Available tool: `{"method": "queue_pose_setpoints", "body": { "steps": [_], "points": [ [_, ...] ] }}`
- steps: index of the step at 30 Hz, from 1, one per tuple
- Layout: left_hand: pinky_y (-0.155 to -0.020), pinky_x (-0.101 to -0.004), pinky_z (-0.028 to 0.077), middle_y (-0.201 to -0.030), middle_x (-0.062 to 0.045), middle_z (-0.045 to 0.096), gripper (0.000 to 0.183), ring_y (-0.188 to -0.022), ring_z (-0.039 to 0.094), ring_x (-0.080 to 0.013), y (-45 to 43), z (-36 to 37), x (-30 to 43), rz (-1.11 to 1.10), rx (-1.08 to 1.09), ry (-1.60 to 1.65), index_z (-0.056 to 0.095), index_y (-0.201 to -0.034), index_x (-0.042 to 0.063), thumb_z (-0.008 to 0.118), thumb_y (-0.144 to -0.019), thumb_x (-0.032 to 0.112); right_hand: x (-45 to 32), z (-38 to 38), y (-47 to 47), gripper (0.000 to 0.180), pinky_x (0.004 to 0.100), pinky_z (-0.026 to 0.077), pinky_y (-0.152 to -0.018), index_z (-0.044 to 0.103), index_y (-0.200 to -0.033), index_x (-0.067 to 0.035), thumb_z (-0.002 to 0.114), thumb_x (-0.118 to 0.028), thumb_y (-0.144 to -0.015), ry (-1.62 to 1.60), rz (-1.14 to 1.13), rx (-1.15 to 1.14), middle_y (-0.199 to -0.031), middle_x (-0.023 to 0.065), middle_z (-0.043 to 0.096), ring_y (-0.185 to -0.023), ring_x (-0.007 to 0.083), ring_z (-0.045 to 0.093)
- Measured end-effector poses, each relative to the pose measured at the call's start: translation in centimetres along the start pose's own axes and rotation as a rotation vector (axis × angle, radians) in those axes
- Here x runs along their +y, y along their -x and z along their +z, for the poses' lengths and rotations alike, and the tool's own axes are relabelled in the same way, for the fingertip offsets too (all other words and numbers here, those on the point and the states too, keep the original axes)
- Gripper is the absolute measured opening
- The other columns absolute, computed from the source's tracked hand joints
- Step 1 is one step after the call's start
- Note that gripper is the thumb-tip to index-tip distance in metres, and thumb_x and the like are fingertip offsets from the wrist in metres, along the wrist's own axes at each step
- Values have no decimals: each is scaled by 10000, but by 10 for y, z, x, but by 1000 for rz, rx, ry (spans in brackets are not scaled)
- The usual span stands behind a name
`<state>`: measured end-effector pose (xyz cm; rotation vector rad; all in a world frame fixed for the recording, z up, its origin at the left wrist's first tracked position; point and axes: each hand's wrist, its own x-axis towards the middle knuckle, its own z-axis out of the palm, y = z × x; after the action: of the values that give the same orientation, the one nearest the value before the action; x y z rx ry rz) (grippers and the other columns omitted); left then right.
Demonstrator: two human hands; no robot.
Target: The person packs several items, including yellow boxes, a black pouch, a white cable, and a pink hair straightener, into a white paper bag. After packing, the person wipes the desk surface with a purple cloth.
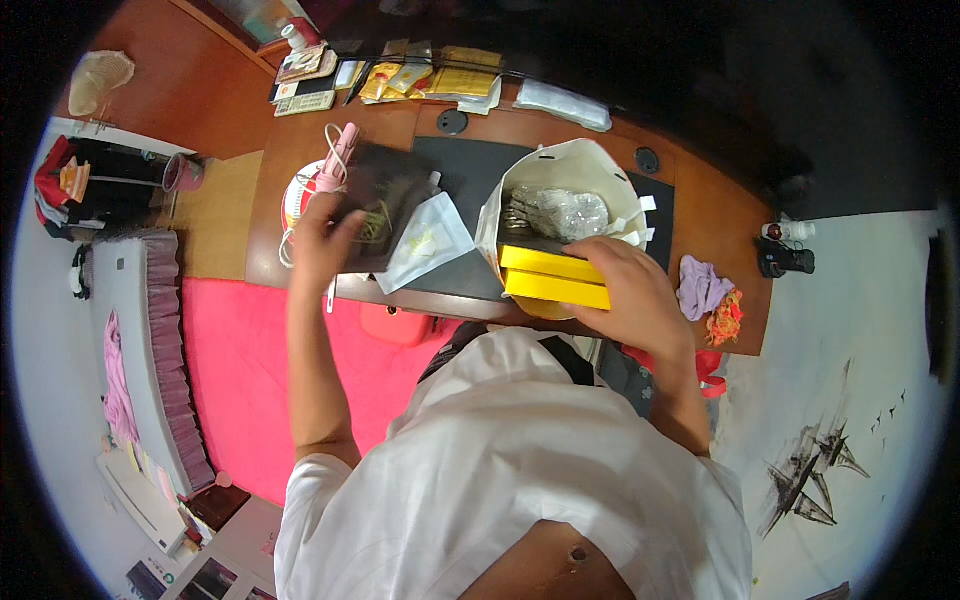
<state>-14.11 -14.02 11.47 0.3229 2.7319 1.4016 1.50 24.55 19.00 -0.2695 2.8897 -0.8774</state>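
Note:
My left hand [322, 236] grips the left edge of a dark, blurred pouch or flat box [397, 191]. Thin yellowish strands show on it. A pink-handled appliance with a white cord [339, 154] lies just beyond that hand, by a red-and-white round object [295, 196]. My right hand [630, 292] holds two stacked yellow boxes [555, 279] at the near side of a white bag [559, 169]. Inside the open bag, clear plastic-wrapped items [566, 212] lie behind the boxes. Between my hands is a pale blue-white packet [429, 241] with a small yellowish item.
A brown wooden desk [694, 217] carries a black desk mat [465, 161]. Gold packets [465, 75], a remote control [305, 103] and a wrapped white pack [564, 103] line the back. Purple cloth [703, 286] and an orange scrunchie [724, 318] lie at right.

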Motion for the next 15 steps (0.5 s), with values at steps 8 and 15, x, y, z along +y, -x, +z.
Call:
{"method": "queue_pose_setpoints", "body": {
  "steps": [8, 15],
  "points": [
    [-921, -306, 534, -1153, -72, 721, 288, -1023, 672, -144, -1, 15, 113, 50, 40, 675, 654, -1211, -12, 728, -934, 15, -1, 2, 0, 548, 443, 483, -1035, 635, -1246, -80, 790, -320, -779, 32, 1, -5, -1226, 137, 675, -1161, 344, 642],
    [-823, -288, 551, -1037, -73, 733, 222, -925, 681, -134, -6, 108, 142, 293, -178, 317, 689, -1090, -7, 764, -882, 12, -3, 2, 2, 565, 445, 499, -999, 630, -1268, -70, 794, -311, -784, 29, -36, 38, -1228, 150, 671, -1151, 362, 639]
  ]
}}
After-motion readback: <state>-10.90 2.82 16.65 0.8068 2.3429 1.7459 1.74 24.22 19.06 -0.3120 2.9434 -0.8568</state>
